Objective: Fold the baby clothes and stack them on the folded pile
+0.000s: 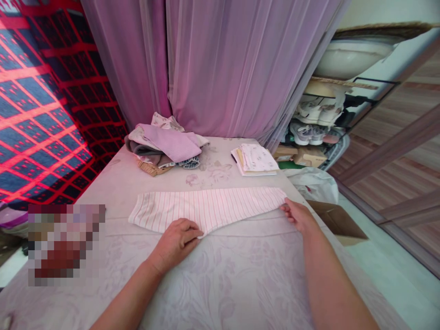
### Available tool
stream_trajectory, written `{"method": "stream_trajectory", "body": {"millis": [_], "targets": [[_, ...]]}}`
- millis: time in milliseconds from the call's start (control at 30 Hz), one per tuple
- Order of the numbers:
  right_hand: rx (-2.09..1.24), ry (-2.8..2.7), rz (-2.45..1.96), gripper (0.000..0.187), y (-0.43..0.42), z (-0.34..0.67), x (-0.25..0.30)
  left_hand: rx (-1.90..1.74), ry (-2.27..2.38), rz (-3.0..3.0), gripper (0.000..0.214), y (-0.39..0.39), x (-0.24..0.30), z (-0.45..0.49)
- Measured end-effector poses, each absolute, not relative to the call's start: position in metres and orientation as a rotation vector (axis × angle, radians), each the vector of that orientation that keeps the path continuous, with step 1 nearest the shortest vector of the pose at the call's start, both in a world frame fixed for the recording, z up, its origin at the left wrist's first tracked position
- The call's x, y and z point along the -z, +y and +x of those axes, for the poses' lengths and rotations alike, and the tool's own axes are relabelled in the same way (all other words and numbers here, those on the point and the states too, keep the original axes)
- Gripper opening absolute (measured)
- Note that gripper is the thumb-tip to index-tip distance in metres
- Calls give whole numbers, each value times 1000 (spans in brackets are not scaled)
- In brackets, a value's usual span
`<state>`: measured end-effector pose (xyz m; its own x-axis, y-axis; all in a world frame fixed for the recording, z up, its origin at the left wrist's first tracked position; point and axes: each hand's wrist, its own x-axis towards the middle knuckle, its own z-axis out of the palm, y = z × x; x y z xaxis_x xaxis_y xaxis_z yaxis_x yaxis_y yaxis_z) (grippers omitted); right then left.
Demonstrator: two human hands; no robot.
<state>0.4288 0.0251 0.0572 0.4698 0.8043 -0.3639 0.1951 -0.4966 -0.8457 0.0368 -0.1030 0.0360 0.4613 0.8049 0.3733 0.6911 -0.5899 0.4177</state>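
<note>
A pair of white trousers with pink stripes (185, 206) lies flat, folded lengthwise, across the table in front of me. The waist end points left and the narrower leg end points right. At the lower edge, near the crotch corner, my left hand (181, 238) has its fingers closed on the fabric. My right hand (296, 214) pinches the leg end at the far right, with thumb and fingers together. Parts of the fingertips on both hands are hidden.
Behind the trousers are a heap of clothes (172, 142) over a wicker basket (153, 168) and a folded stack of clothes (257, 159). A purple curtain (220, 68) hangs at the back. Right of the table stand a cardboard box (338, 220) and a shoe rack (374, 82).
</note>
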Motion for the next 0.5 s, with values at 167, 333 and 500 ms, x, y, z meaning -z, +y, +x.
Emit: {"method": "stream_trajectory", "body": {"millis": [167,333,500], "targets": [[-854,-953,-2078,29,43,442,-58,-809,1307,2541,20,-104,-36,37],[-272,-1437,-2251,28,57,447,-63,-820,1326,2590,26,-106,-35,38],[-111,-1502,-2398,38,53,441,-52,-792,1325,2596,26,-105,-35,38]]}}
